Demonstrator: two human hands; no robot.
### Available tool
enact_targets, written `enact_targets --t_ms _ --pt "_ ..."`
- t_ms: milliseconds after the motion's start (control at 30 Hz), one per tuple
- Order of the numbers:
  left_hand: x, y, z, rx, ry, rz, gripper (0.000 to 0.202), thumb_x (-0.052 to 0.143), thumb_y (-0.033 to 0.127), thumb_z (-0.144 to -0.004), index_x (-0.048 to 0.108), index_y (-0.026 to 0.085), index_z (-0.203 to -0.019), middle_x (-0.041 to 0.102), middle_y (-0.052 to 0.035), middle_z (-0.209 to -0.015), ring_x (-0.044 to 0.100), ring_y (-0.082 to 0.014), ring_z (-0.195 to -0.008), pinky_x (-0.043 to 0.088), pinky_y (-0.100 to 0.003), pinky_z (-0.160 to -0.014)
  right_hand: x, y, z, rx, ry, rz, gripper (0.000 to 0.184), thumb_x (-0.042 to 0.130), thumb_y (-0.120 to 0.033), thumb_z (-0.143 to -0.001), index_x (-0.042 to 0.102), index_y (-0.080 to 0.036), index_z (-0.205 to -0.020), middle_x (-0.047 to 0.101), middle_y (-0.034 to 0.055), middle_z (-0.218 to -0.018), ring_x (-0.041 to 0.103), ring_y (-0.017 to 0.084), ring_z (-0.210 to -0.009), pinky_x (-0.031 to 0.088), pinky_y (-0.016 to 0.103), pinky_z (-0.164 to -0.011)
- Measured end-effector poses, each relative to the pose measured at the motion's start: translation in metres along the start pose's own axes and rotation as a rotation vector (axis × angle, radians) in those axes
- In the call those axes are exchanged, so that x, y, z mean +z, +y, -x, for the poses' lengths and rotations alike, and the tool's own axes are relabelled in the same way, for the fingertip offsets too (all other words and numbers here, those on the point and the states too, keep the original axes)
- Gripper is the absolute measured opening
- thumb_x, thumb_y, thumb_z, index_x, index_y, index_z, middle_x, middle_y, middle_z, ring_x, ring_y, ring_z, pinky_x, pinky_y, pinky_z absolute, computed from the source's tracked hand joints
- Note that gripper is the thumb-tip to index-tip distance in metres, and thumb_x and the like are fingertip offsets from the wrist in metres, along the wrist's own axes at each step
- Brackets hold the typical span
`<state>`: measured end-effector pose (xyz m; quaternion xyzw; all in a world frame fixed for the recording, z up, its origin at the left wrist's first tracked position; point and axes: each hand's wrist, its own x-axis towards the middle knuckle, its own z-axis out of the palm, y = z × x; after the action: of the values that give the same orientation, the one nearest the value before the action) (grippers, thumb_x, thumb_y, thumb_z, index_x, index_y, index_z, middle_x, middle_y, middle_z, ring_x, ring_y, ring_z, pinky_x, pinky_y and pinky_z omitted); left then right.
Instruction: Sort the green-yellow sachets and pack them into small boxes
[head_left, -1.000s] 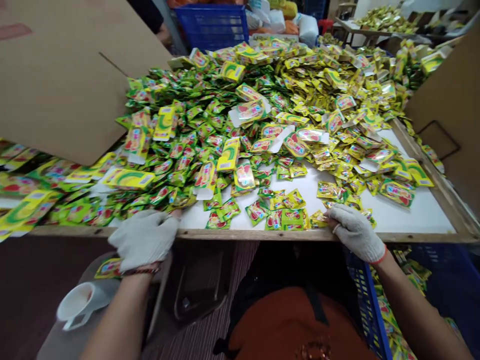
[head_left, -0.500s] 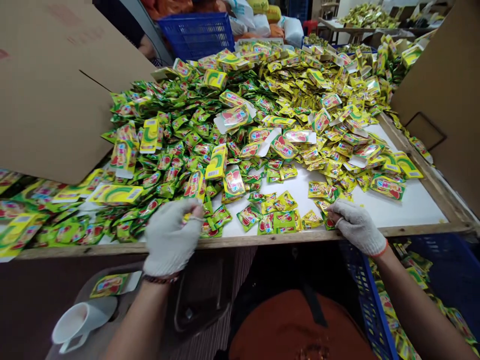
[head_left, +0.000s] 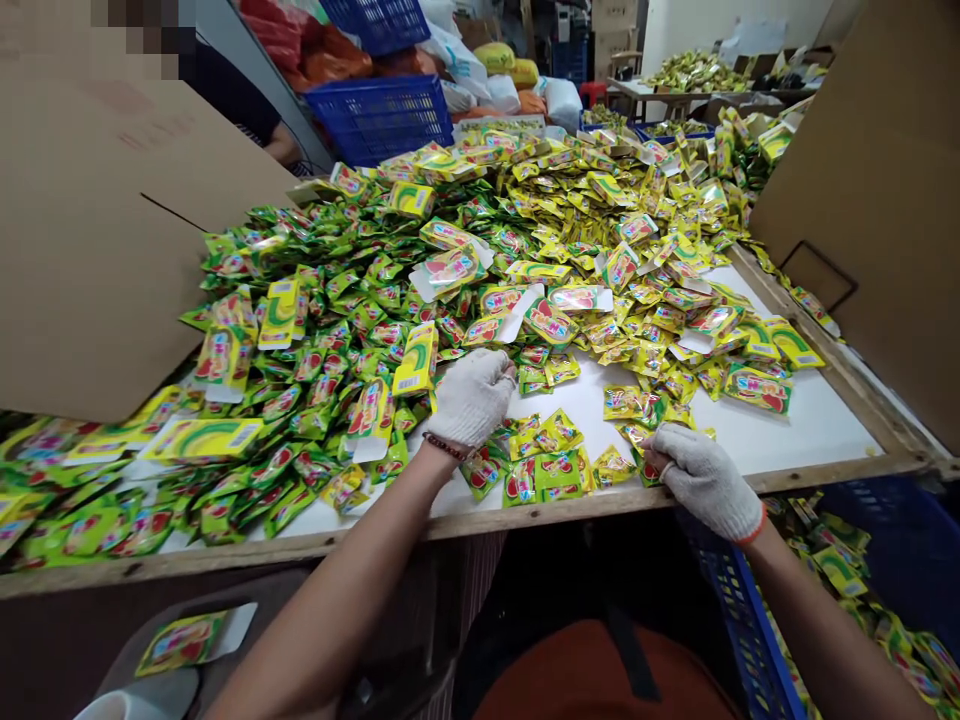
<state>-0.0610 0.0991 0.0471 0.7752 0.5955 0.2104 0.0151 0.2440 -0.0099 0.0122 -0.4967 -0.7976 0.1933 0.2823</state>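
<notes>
My left hand, in a white knit glove, is over the pile near the table's middle. Its fingers are curled and closed; what they grip is hidden beneath them. My right hand, gloved too, rests by the front edge with thumb and fingers pinched on a small green and yellow packet. Between the hands lies a group of small green and yellow packets. Just left of my left hand is a yellow carton, and a carton with an open white flap lies nearby.
A wood-edged white table bears a large heap of packets and small cartons. Cardboard boxes flank it on both sides. A blue crate with packets sits below at right. A white mug is at lower left. A person's arm shows behind the left box.
My left hand has moved right and farther in from the front-left edge; a yellow packet now shows where it was. My right hand stays by the same packets. The view has tilted up slightly.
</notes>
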Motion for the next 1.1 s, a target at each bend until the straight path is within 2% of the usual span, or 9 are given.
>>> enact_targets --t_ms 167,333,500,600,733,833,933,1000,1100 --pt "-0.012 -0.029 -0.028 -0.112 0.088 -0.099 0.023 0.047 0.033 -0.088 0.064 0.021 -0.081 0.066 -0.0087 -0.088 0.060 -0.0248 -0.090 0.042 -0.034 -0.076 0.002 0.001 0.002 0.000 -0.025 0.000 0.020 0.047 -0.003 -0.081 0.051 -0.021 -0.074 0.055 0.0019 -0.076 0.052 0.018 -0.074 0.039 0.030 -0.067" --pt "-0.025 -0.057 -0.046 -0.209 0.087 -0.233 0.029 0.049 0.039 -0.086 0.066 0.019 -0.098 0.065 -0.0146 -0.109 0.060 -0.0308 -0.106 0.045 -0.037 -0.086 0.002 0.000 0.001 0.007 -0.030 0.003 0.020 0.046 -0.004 -0.083 0.050 -0.021 -0.073 0.055 0.0013 -0.075 0.052 0.017 -0.072 0.039 0.029 -0.066" --pt "-0.035 -0.078 -0.042 -0.494 -0.160 -0.293 0.063 0.058 0.065 -0.075 0.057 0.016 -0.115 0.065 -0.0209 -0.114 0.063 -0.0389 -0.104 0.049 -0.042 -0.079 0.002 0.002 0.002 -0.017 -0.014 0.014 0.020 0.046 -0.006 -0.083 0.053 -0.021 -0.072 0.058 0.0020 -0.074 0.054 0.017 -0.071 0.041 0.029 -0.065" --pt "-0.031 -0.080 -0.031 -0.481 -0.201 -0.230 0.045 0.057 0.051 -0.080 0.057 0.021 -0.114 0.068 -0.0164 -0.113 0.065 -0.0349 -0.103 0.050 -0.038 -0.079 0.001 0.004 0.002 -0.039 0.013 0.009 0.019 0.046 -0.009 -0.084 0.058 -0.021 -0.075 0.061 0.0034 -0.077 0.056 0.018 -0.072 0.043 0.029 -0.066" --pt "-0.025 -0.074 -0.026 -0.438 -0.024 -0.131 0.040 0.054 0.033 -0.083 0.058 0.022 -0.122 0.070 -0.0131 -0.112 0.066 -0.0315 -0.102 0.049 -0.037 -0.081 0.002 0.006 0.003 -0.034 0.005 0.016 0.018 0.047 -0.011 -0.086 0.062 -0.020 -0.080 0.062 0.0041 -0.078 0.057 0.019 -0.073 0.044 0.030 -0.067" --pt "-0.026 -0.070 -0.027 -0.397 0.143 0.081 0.036 0.054 0.032 -0.084 0.063 0.018 -0.115 0.072 -0.0117 -0.107 0.066 -0.0281 -0.099 0.049 -0.036 -0.084 0.002 0.006 0.003 -0.015 -0.018 0.030 0.018 0.047 -0.010 -0.085 0.061 -0.020 -0.081 0.062 0.0039 -0.079 0.057 0.019 -0.074 0.043 0.030 -0.067" --pt "-0.033 -0.061 -0.022 -0.304 0.275 0.507 0.033 0.056 0.039 -0.085 0.066 0.015 -0.105 0.072 -0.0099 -0.103 0.066 -0.0237 -0.095 0.050 -0.035 -0.088 0.001 0.006 0.003 -0.017 -0.025 0.048 0.018 0.047 -0.007 -0.082 0.058 -0.021 -0.077 0.060 0.0032 -0.077 0.055 0.018 -0.073 0.041 0.029 -0.067" --pt "-0.036 -0.048 -0.013 -0.303 0.270 0.872 0.040 0.060 0.048 -0.083 0.065 0.016 -0.107 0.072 -0.0088 -0.104 0.067 -0.0219 -0.091 0.053 -0.035 -0.086 0.000 0.006 0.002 -0.027 -0.011 0.069 0.018 0.047 -0.006 -0.081 0.056 -0.020 -0.074 0.059 0.0033 -0.075 0.054 0.018 -0.072 0.040 0.029 -0.066" --pt "-0.031 -0.017 0.008 -0.401 0.125 1.281 0.051 0.067 0.057 -0.078 0.063 0.019 -0.112 0.072 -0.0074 -0.104 0.069 -0.0213 -0.085 0.058 -0.036 -0.078 0.003 -0.002 -0.001 -0.039 0.054 0.077 0.018 0.047 -0.009 -0.083 0.057 -0.020 -0.074 0.059 0.0046 -0.074 0.054 0.018 -0.070 0.040 0.030 -0.065"
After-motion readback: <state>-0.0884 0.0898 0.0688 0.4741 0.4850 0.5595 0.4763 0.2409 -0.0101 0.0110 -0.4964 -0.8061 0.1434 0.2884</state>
